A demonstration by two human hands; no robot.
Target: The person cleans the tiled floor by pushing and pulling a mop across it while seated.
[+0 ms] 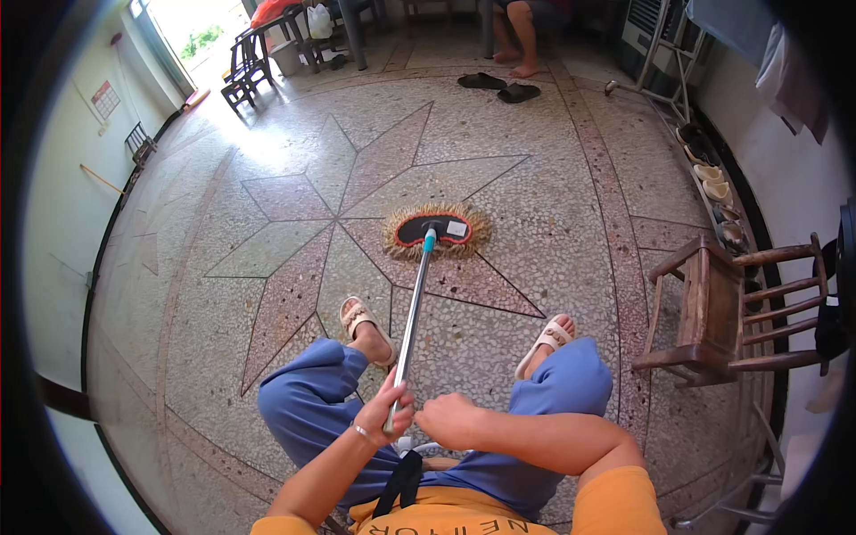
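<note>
My left hand (388, 409) is wrapped around the lower end of a shiny metal mop handle (415, 311). The handle runs forward through a teal collar to an oval dust mop head (393, 235) with beige yarn fringe. Its black backing has red trim and a white sticker. The mop head rests on the speckled terrazzo floor (521, 267), beyond my feet. Just right of the handle's end, my right hand (447, 421) is curled into a fist. Nothing shows in it, though its palm side is hidden. I sit with my knees apart, one sandaled foot on each side of the handle.
A wooden chair (709, 307) stands close on the right, before a row of shoes (715, 184) by the wall. Black slippers (500, 87) lie ahead, near another person's bare feet (525, 70). Small dark chairs (244, 77) stand by the bright doorway at far left.
</note>
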